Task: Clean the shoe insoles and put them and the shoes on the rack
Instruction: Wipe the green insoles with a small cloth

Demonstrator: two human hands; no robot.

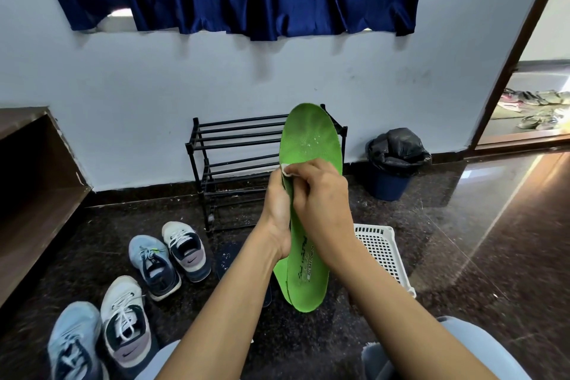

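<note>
head view: green insole (311, 145) held upright in mid-air in front of the shoe rack (234, 145), toe end up, heel end low toward the lap. left hand (279, 203) grips its left edge near the middle. judged a brace, so the soft foam doesn't fold under rubbing. right hand (320, 194) pinches a small white wipe (287, 170) against the top face, just below a patch of droplets (310, 142) on the forefoot. wiping step looks in hand, wet patch not yet reached. hands touch each other at the insole's waist.

rack stands against the wall (123, 86). four sneakers (152, 265) sit in two pairs on the floor (462, 225) to the left, none shelved yet. early in the task by this.

dark flat piece (226, 259) with pale specks lies on the floor behind the left forearm, possibly another insole; cannot tell. white plastic basket (385, 253) just right of the forearms. lined bin (394, 160) near the rack's right end.
</note>
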